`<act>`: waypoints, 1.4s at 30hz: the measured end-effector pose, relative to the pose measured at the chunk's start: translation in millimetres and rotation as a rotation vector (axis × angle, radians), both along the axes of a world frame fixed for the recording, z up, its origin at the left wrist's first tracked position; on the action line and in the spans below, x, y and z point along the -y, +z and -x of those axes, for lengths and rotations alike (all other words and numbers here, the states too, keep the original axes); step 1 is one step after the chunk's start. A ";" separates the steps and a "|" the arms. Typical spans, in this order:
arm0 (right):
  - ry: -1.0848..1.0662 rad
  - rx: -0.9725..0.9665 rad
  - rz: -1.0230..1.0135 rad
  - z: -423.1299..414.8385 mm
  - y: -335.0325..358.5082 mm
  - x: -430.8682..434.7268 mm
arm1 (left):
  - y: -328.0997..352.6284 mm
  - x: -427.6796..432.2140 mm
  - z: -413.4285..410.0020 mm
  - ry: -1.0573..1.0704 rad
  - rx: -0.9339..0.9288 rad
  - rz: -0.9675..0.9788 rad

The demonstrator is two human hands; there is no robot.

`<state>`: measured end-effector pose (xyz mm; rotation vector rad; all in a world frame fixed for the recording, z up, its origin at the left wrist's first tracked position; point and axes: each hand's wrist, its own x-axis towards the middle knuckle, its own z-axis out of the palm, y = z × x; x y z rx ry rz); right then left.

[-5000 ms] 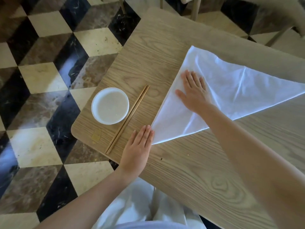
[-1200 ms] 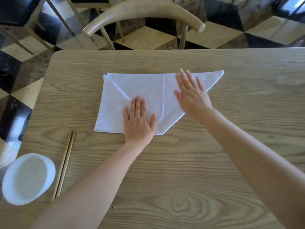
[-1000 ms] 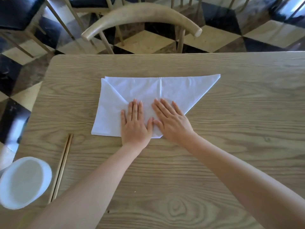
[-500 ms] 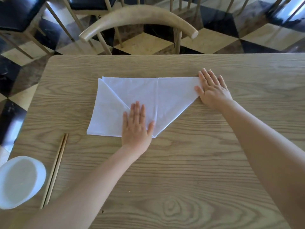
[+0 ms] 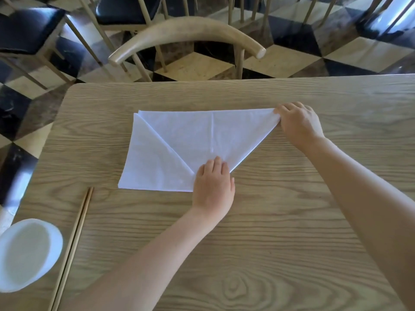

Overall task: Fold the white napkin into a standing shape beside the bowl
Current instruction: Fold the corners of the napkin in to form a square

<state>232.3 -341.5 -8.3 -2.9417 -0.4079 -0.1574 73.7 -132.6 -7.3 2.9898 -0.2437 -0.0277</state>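
Note:
The white napkin (image 5: pixel 179 140) lies flat in the middle of the wooden table (image 5: pixel 292 243). Its left corner is folded down to the near tip; its right corner still points out to the right. My left hand (image 5: pixel 213 182) presses flat on the near tip of the napkin. My right hand (image 5: pixel 296 122) pinches the napkin's right corner, which is lifted slightly. The white bowl (image 5: pixel 24 254) stands at the table's near left edge, well away from the napkin.
A pair of wooden chopsticks (image 5: pixel 71 248) lies just right of the bowl. A curved-back wooden chair (image 5: pixel 186 34) stands at the table's far side, with dark-seated chairs (image 5: pixel 24 28) behind it on the checkered floor.
My right hand slid out along the napkin to its right corner and closed on it. My left hand drew back toward the near tip, still pressing down.

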 end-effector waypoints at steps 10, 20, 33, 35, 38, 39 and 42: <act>0.009 -0.108 -0.452 -6.6 44.0 -42.4 | 19.9 34.2 -78.3 0.252 -0.087 0.633; 0.165 -0.129 -0.727 0.9 89.5 -128.6 | 72.2 -43.0 -130.5 0.523 -0.091 1.404; 0.058 -0.110 -0.204 116.1 17.2 -177.7 | 31.3 -162.6 -144.5 0.836 -0.083 1.377; 0.027 -0.057 -0.209 124.9 8.3 -176.3 | 28.0 -169.3 -149.0 0.844 -0.062 1.332; 0.006 0.000 -0.251 132.5 -4.0 -171.6 | 24.4 -177.0 -154.4 0.809 -0.047 1.199; 0.009 0.014 -0.271 133.7 -7.2 -170.1 | 22.2 -179.8 -156.0 0.787 -0.046 1.149; 0.047 0.035 -0.309 137.6 -13.9 -166.1 | 16.3 -186.7 -159.3 0.732 -0.013 1.022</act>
